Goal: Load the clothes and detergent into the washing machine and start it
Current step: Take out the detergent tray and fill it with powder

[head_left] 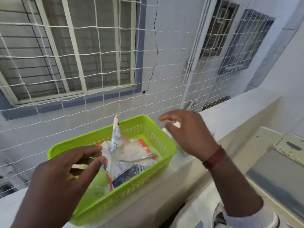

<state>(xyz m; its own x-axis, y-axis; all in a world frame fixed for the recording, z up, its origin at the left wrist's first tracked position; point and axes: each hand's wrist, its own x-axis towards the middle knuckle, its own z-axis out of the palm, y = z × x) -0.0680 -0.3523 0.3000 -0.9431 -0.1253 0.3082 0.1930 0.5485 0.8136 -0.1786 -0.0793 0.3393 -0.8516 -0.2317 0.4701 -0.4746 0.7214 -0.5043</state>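
An open detergent packet (130, 155), white with blue and orange print, lies in a lime-green perforated basket (148, 176) on a pale ledge. White powder shows at its torn mouth, and one flap stands upright. A metal spoon (141, 158) rests across the packet. My left hand (65, 175) reaches in from the lower left, and its fingertips pinch the packet's left edge. Over the basket's right rim hovers my right hand (187, 134), blurred, with a small white thing (176, 124) held between its fingers. The washing machine's top (271, 171) is at the lower right. No clothes are in view.
A white string net (102, 66) spans the opening behind the ledge (197, 168), with a neighbouring wall and barred windows beyond it. A pale bottle stands partly hidden behind my right wrist, beside the basket. The machine's white panel (291, 145) sits at the far right.
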